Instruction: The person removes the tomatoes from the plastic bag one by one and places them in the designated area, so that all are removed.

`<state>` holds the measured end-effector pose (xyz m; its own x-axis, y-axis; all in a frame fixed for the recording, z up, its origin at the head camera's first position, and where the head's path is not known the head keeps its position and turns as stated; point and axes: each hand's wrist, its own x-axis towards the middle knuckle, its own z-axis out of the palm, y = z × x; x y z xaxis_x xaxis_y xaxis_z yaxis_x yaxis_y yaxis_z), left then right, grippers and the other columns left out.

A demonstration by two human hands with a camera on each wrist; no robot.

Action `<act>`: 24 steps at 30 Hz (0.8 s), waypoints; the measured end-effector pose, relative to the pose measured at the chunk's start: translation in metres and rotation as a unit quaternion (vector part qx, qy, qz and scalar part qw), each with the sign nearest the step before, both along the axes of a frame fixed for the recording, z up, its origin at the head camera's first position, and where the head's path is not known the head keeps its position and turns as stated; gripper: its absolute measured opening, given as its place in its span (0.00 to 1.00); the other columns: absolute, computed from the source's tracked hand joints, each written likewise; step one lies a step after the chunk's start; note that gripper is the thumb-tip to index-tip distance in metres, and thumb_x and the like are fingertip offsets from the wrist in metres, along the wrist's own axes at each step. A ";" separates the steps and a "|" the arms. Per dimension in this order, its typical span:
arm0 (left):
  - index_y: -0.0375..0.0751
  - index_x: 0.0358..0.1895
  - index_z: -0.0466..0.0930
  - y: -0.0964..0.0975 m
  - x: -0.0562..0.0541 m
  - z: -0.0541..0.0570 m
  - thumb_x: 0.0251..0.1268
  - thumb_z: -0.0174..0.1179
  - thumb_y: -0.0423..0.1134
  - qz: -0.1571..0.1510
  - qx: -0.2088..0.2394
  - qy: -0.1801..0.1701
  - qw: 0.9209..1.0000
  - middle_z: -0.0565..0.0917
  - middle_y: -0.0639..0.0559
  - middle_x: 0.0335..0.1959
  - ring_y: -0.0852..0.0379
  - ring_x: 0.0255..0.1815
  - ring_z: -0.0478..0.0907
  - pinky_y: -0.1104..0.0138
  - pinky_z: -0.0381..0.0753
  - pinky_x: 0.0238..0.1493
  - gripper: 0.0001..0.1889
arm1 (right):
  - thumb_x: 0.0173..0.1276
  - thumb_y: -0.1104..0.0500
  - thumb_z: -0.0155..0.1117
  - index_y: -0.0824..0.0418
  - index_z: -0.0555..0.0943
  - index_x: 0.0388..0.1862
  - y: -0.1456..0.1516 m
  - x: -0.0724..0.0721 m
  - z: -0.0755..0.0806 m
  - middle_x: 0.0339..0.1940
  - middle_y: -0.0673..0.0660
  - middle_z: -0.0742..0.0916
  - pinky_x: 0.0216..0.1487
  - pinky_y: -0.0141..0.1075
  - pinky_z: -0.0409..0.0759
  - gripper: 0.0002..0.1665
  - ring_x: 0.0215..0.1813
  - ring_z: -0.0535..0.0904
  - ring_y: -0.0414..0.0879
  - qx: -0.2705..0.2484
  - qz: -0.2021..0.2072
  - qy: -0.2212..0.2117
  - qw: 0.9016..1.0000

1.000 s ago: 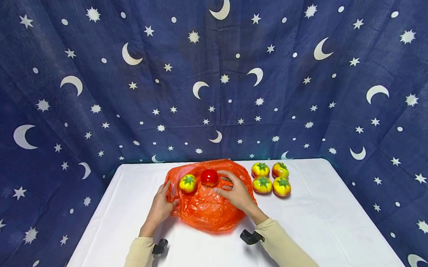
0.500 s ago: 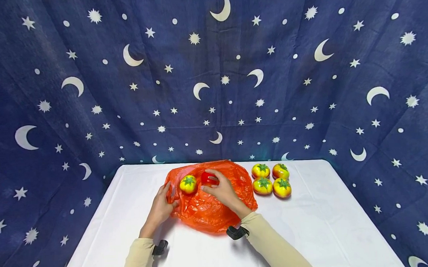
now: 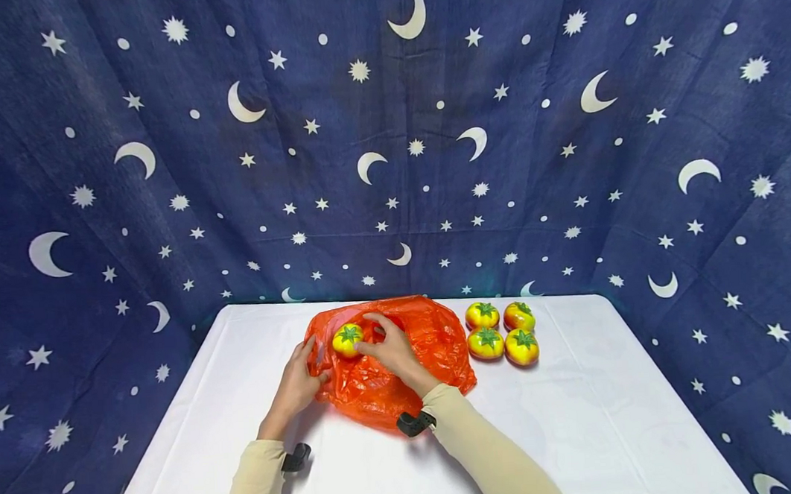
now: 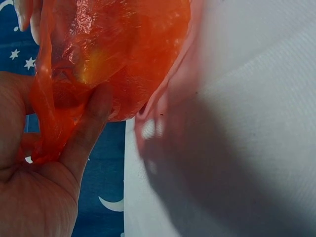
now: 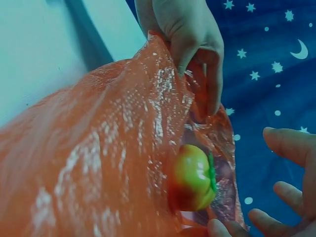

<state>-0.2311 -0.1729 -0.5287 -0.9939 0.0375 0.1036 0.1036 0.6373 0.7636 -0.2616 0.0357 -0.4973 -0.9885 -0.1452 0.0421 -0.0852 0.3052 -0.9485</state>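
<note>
Where the mouth of the red plastic bag [image 3: 434, 342] gapes, a single yellow-red fruit [image 3: 348, 337] with a green leafy top lies toward the bag's left end; the right wrist view shows it beside a thin fold of film, and from the left wrist it is only a yellow blur through the plastic. Just right of it is the right hand [image 3: 393, 350], thumb and fingers spread wide with nothing between them; whether a fingertip touches the fruit, I cannot tell. That hand stands in the way of the bag's middle as seen from the head. At the left edge the left hand [image 3: 297, 383] holds the rim between thumb and fingers. Well to the right of both hands, four more fruits [image 3: 485, 343] stand near the bag in two rows of two, making five in sight. Two black wrist devices [image 3: 295, 457] and two beige sleeves [image 3: 494, 458] show above one white-covered table [image 3: 599, 415], backed by a blue cloth [image 3: 389, 128] of pale moons, stars and dots.
</note>
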 end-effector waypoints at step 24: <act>0.31 0.75 0.55 0.000 0.001 -0.001 0.56 0.66 0.28 0.000 -0.003 -0.007 1.000 0.62 0.32 0.73 0.30 0.73 0.60 0.43 0.59 0.74 0.43 | 0.55 0.55 0.77 0.55 0.73 0.68 -0.034 -0.014 -0.018 0.60 0.60 0.82 0.64 0.49 0.78 0.40 0.57 0.79 0.55 0.055 -0.034 -0.017 0.998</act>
<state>-0.2296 -0.1726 -0.5295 -0.9953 0.0379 0.0893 0.0927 0.6420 0.7611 -0.2753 0.0015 -0.5154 -0.9969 -0.0791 -0.0046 -0.0285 0.4124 -0.9105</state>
